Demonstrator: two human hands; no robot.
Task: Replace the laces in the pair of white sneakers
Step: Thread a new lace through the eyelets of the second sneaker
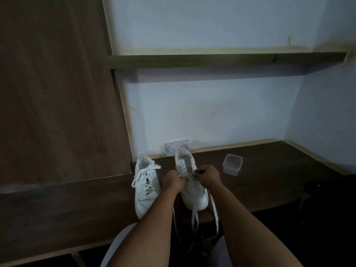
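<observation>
Two white sneakers stand on a dark wooden desk (260,182), toes toward me. The left sneaker (146,187) is laced, its lace ends lying loose over the tongue. The right sneaker (192,185) has open eyelets in its upper rows. My left hand (173,181) pinches a white lace tip at that shoe's left eyelet row. My right hand (207,177) pinches the lace at the right eyelet row. Long white lace ends (194,222) hang from the shoe over the desk's front edge toward my lap.
A small clear plastic container (232,163) sits on the desk right of the shoes. A white wall socket (177,147) is behind them. A tall wooden panel (57,93) stands at left, a shelf (221,60) above. Something dark (327,199) lies at the right edge.
</observation>
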